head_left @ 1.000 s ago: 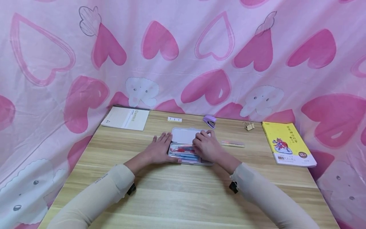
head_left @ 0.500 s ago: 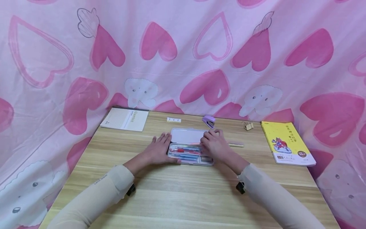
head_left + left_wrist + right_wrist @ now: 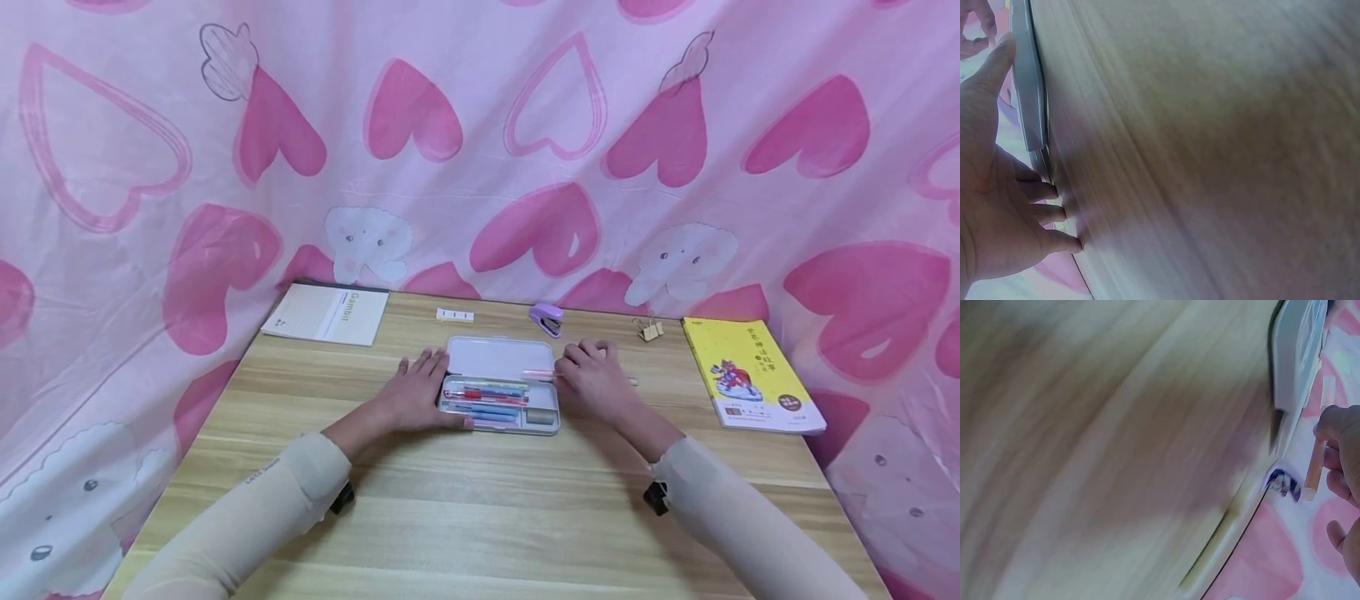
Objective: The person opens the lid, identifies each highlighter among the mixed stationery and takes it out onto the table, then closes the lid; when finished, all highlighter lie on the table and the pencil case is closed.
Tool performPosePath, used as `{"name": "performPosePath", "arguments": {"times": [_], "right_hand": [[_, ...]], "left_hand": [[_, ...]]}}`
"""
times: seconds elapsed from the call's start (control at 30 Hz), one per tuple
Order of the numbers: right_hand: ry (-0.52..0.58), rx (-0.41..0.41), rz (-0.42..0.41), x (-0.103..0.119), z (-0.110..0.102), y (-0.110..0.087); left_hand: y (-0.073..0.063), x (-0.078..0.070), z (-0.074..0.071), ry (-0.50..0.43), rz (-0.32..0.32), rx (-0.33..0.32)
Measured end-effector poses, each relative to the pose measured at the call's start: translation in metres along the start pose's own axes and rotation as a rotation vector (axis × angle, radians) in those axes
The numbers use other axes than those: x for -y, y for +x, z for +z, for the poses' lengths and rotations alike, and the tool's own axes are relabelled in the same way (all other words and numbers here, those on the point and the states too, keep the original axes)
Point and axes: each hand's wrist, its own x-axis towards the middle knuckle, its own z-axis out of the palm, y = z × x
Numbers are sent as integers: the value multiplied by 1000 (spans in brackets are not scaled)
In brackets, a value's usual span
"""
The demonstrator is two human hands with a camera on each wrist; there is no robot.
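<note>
A pencil case [image 3: 558, 423] lies open on the table with its pale lid [image 3: 498, 355] folded back; red and blue pens [image 3: 487, 396] fill its left part. My left hand [image 3: 416, 392] rests spread against the case's left side, thumb along the near edge. In the left wrist view its fingertips [image 3: 1054, 192] touch the tabletop. My right hand [image 3: 596, 379] pinches a slim pink pen [image 3: 1316, 462] with a clear end between thumb and fingers. Its pink end reaches left over the lid's lower right corner. A grey block [image 3: 540, 416] sits in the right compartment.
A yellowish stick [image 3: 1210, 550] lies right of the case, mostly behind my right hand in the head view. Along the back are a notebook [image 3: 326, 314], a white strip [image 3: 454, 315], a purple stapler [image 3: 547, 319], a gold binder clip [image 3: 648, 330] and a yellow book [image 3: 750, 375].
My right hand has moved right from over the case to beside it, taking the pink pen along. The right compartment has come into sight. My left hand has stayed in place.
</note>
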Motion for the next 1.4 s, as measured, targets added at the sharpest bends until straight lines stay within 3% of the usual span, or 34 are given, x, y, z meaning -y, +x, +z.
{"name": "performPosePath", "arguments": {"times": [0.8,1.4], "right_hand": [[-31,23,134,-45,8,-64],[-62,73,133,-55,8,-70]], "left_hand": [[-1,-1,0,4,-3,7],[-1,-1,0,6,-2,-2]]}}
